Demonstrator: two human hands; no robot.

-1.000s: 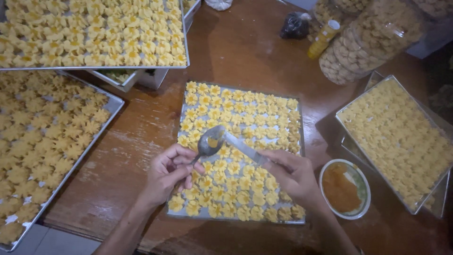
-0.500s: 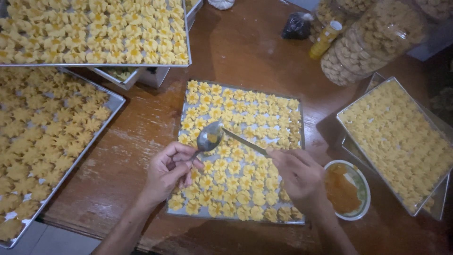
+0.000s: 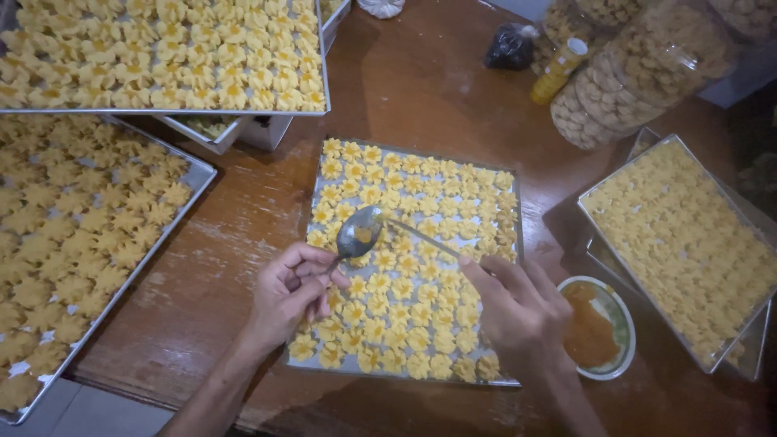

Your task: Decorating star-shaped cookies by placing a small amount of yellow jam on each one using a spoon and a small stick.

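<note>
Wooden worktop (image 3: 421,89), brown, carrying several baking trays. Centre tray (image 3: 324,366) of yellow flower-shaped cookies (image 3: 421,316), lying under both hands. Small bowl of orange filling (image 3: 595,328), just right of that tray, beside the right hand. Metal spoon (image 3: 362,231): long axis runs from upper left to lower right, bowl end toward the left hand, holding a dab of orange filling. Right hand (image 3: 518,311), grip closed on the spoon's handle end. Left hand (image 3: 291,291), nearer the spoon bowl, fingers pinched narrow just below it; whether they hold anything cannot be told.
</note>
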